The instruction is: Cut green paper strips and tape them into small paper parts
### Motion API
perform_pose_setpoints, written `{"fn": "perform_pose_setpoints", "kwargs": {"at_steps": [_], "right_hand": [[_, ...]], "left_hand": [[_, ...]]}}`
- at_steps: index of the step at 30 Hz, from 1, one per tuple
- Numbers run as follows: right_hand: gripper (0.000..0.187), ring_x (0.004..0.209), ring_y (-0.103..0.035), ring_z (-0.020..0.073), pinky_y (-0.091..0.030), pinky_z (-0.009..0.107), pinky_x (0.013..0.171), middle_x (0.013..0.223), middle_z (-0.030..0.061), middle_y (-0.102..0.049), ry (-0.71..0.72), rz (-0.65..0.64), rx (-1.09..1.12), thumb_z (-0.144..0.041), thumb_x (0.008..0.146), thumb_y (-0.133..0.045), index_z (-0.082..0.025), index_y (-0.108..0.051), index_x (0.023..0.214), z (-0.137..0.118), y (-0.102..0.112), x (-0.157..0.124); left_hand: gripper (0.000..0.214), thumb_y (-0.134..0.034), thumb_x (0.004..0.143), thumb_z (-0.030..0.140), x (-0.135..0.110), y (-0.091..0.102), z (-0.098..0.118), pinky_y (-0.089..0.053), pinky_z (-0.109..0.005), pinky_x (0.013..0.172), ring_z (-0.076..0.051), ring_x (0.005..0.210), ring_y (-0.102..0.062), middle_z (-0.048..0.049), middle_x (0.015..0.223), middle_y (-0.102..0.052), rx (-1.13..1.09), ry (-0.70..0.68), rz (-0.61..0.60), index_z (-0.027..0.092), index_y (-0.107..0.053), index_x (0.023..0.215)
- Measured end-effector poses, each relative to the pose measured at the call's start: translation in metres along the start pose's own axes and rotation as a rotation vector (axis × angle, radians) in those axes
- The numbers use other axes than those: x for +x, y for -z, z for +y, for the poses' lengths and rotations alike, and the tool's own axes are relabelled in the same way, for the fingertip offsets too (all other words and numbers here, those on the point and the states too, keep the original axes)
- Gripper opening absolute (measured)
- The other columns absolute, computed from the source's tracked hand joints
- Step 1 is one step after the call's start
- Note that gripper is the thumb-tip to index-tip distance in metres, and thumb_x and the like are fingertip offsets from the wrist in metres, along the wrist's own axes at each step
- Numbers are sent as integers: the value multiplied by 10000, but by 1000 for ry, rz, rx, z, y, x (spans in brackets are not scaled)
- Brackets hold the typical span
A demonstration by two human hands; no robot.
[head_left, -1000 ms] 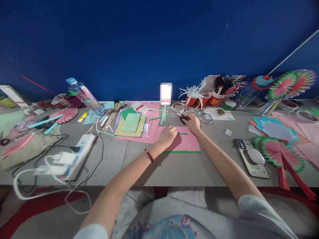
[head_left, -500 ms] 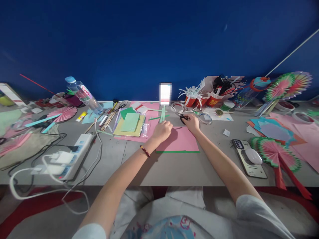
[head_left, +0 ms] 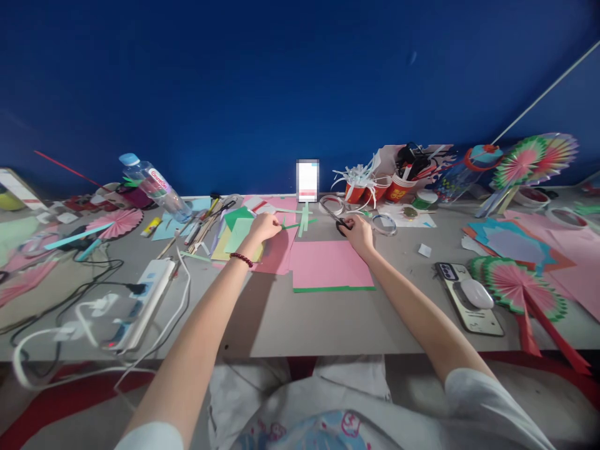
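Note:
My left hand point(head_left: 265, 227) is over the left part of the desk, fingers pinched at the left end of a dark green paper strip point(head_left: 300, 224). My right hand point(head_left: 360, 235) is closed round the black handles of a pair of scissors point(head_left: 344, 225), their blades pointing away to the upper left. Between and below my hands lies a pink paper sheet point(head_left: 332, 265) with a green strip along its near edge point(head_left: 332, 289). Several pale green strips point(head_left: 304, 220) lie crossed just beyond it. Partly under my left hand is a stack of green and yellow paper point(head_left: 239, 234).
A phone with a white case on it point(head_left: 469, 300) and a pink-green paper fan point(head_left: 520, 287) lie at right. Red cups point(head_left: 400, 187) and tape rolls point(head_left: 384, 223) stand behind. A power strip point(head_left: 145, 306) with cables and a tilted bottle point(head_left: 157, 187) are at left.
My left hand has moved left, off the pink sheet, to the end of the dark green strip. My right hand stays on the scissors. The view has shifted slightly.

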State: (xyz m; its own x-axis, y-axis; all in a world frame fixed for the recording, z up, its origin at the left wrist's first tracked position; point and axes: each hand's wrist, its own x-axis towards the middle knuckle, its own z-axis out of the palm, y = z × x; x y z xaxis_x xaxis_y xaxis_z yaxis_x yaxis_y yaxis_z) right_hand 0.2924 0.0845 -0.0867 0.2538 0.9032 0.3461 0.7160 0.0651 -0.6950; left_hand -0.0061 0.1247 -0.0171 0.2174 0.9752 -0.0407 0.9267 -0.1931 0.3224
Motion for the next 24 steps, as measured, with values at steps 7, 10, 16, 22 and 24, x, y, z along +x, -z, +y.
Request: {"fn": "perform_pose_setpoints", "kwargs": {"at_steps": [7, 10, 16, 22, 24], "right_hand": [[109, 738, -571, 187, -425, 291, 656, 818, 32, -634, 34, -30, -32, -304, 717, -640, -216, -597, 766, -7, 3, -2], [104, 716, -557, 179, -413, 285, 635, 813, 30, -616, 42, -22, -37, -303, 721, -641, -214, -589, 734, -7, 4, -2], [129, 625, -520, 174, -353, 271, 567, 634, -10, -545, 22, -43, -44, -340, 732, -639, -219, -593, 730, -7, 5, -2], [134, 607, -516, 173, -321, 264, 554, 614, -16, -555, -6, -66, -54, -344, 721, -639, -224, -601, 765, -8, 5, -1], [131, 605, -513, 171, -316, 260, 553, 607, -20, -550, -17, -73, -54, -335, 714, -643, -225, -598, 769, -9, 5, -1]], "left_hand": [[212, -487, 869, 224, 10, 1, 5, -454, -266, 729, -202, 940, -606, -74, 1069, -676, -9, 28, 139, 186, -667, 974], [304, -441, 908, 230, 19, -1, 4, -459, -296, 797, -221, 1048, -569, -113, 1232, -590, 17, 61, 227, 166, -596, 1162], [224, -542, 877, 333, 41, -10, -6, -460, -295, 746, -223, 959, -581, -103, 1137, -604, 47, 92, 211, 178, -685, 953], [152, -544, 853, 212, 50, -16, -9, -443, -285, 735, -221, 988, -568, -80, 1095, -617, 55, 56, 218, 188, -692, 868], [172, -517, 863, 198, 50, -18, -9, -442, -280, 729, -213, 983, -572, -73, 1093, -616, 48, 35, 221, 189, -688, 858]]}}
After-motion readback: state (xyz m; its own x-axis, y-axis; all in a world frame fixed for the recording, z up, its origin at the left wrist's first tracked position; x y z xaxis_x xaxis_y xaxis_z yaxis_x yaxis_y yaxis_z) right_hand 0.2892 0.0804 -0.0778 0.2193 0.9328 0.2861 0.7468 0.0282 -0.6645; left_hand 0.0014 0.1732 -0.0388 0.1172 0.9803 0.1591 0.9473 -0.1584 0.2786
